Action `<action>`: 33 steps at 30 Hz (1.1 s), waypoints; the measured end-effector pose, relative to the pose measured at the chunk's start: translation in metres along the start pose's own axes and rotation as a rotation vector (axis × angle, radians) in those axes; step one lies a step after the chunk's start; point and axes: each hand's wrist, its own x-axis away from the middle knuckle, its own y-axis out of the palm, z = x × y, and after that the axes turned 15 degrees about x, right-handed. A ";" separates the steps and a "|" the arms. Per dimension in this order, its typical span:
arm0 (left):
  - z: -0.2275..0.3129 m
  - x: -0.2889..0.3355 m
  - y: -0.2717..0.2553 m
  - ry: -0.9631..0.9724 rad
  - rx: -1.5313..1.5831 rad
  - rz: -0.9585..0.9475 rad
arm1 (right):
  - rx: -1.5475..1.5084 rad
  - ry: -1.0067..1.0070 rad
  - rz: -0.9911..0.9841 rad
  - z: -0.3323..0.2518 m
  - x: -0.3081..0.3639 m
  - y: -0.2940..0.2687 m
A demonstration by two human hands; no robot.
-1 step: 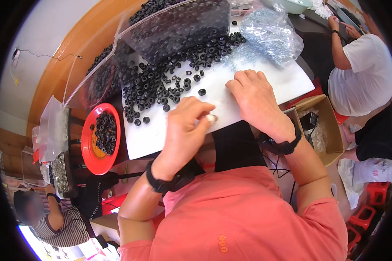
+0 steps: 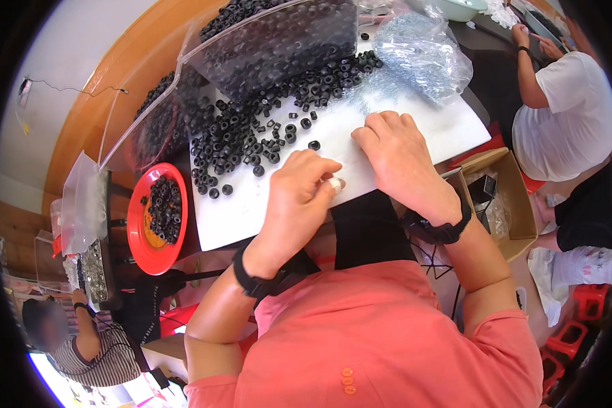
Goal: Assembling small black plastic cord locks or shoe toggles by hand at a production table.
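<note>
Dozens of black beads (image 2: 241, 139) lay loose on the white desk (image 2: 234, 221) before a clear bin (image 2: 285, 54), presumably for easy reach. The left hand (image 2: 299, 187) bent its fingers around a small white piece (image 2: 335, 184), pinched or worn, I couldn't tell; the right hand (image 2: 396, 151) curled downward, its fingertips' grip hidden.

- A white board (image 2: 228, 221) is extending beneath both hands, its near edge running under the left hand (image 2: 299, 187).
- Black beads (image 2: 241, 136) are lying heaped beyond and leftward of that hand, thinning toward it.
- One loose bead (image 2: 313, 145) is sitting just beyond it.
- A clear tub (image 2: 285, 54) is standing past the heap.
- Pale blue bits (image 2: 368, 96) are lying beyond the right hand (image 2: 398, 153), a clear bag (image 2: 425, 54) resting beside them.
</note>
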 end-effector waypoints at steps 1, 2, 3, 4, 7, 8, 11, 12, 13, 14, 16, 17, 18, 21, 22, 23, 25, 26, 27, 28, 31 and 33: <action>-0.004 -0.006 0.006 0.020 -0.033 -0.021 | 0.000 0.006 0.003 0.002 0.001 0.001; -0.007 -0.009 0.008 0.021 -0.038 -0.025 | -0.031 0.012 0.002 0.003 0.001 0.002; -0.010 -0.013 0.011 -0.047 -0.026 0.026 | -0.057 0.021 -0.001 0.006 0.003 0.002; -0.011 -0.016 0.014 -0.116 -0.016 0.079 | -0.055 0.028 0.001 0.008 0.001 0.003; -0.010 -0.027 0.016 -0.191 0.165 0.117 | -0.228 0.158 0.052 0.008 -0.010 0.010; -0.008 -0.031 0.017 -0.213 0.206 0.103 | -0.426 0.256 0.090 0.008 -0.014 0.013; -0.015 -0.041 0.022 -0.155 0.127 0.097 | -0.788 0.453 0.079 0.006 -0.023 0.023; -0.015 -0.042 0.023 -0.154 0.126 0.098 | -0.942 0.560 0.028 0.007 -0.025 0.026; -0.015 -0.042 0.023 -0.157 0.061 0.087 | -0.942 0.559 0.029 0.009 -0.025 0.027; -0.016 -0.043 0.024 -0.160 -0.004 0.076 | -1.028 0.600 0.033 0.012 -0.024 0.028; -0.013 -0.044 0.026 -0.187 0.022 0.104 | -1.118 0.640 0.033 0.015 -0.021 0.029; -0.012 -0.045 0.028 -0.212 0.048 0.131 | -1.226 0.652 0.032 0.017 -0.020 0.030; -0.011 -0.046 0.030 -0.209 0.047 0.134 | -1.334 0.661 0.034 0.018 -0.020 0.030; -0.011 -0.052 0.034 -0.144 0.238 0.245 | -1.396 0.644 -0.023 0.020 -0.021 0.021; -0.014 -0.053 0.034 -0.105 0.212 0.261 | -1.396 0.640 -0.021 0.020 -0.021 0.020; -0.015 -0.054 0.033 -0.066 0.187 0.277 | -1.429 0.644 -0.039 0.020 -0.021 0.020; -0.013 -0.054 0.031 -0.074 0.171 0.274 | -1.461 0.646 -0.057 0.021 -0.022 0.018; -0.013 -0.055 0.030 -0.084 0.156 0.269 | -1.457 0.648 -0.077 0.021 -0.022 0.016; -0.014 -0.055 0.030 -0.082 0.155 0.274 | -1.455 0.647 -0.098 0.021 -0.023 0.016; -0.016 -0.054 0.030 -0.050 0.142 0.266 | -1.456 0.641 -0.100 0.021 -0.024 0.016; -0.014 -0.054 0.030 -0.068 0.165 0.247 | -1.505 0.641 -0.105 0.020 -0.025 0.018; -0.011 -0.055 0.030 -0.118 0.202 0.236 | -1.519 0.663 -0.055 0.019 -0.024 0.020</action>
